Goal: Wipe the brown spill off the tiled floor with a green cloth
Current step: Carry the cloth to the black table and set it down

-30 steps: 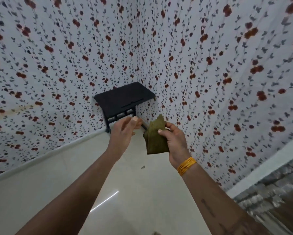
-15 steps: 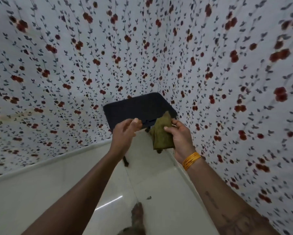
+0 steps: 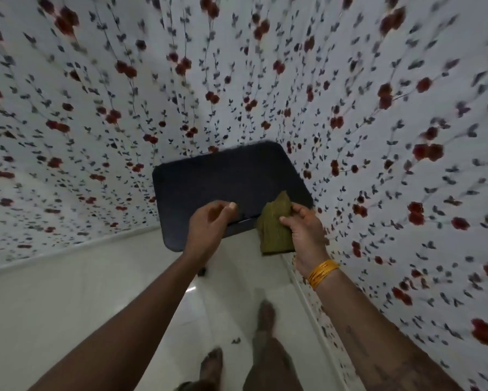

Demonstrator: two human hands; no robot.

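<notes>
Pretty tight corner: flowered walls (image 3: pixel 96 108) close in on the left, top and right of the frame, and a dark stool (image 3: pixel 223 182) fills the middle. Open floor (image 3: pixel 54 306) sits lower left; two feet (image 3: pixel 265 311) take up the bottom centre strip.

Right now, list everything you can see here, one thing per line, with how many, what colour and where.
cloth: one, olive green, folded, held above the floor near the right wall
small table: one, black top, in the corner where the two walls meet
floral covering: white with red flowers and dark leaves, over both walls
tiled floor: pale, glossy, lower part of the view
dark speck: one, on the floor near the feet
bangles: yellow, on the right wrist
feet: two, bare, at the bottom
left hand: one, holds nothing, in front of the table
right hand: one, grips the cloth
</notes>
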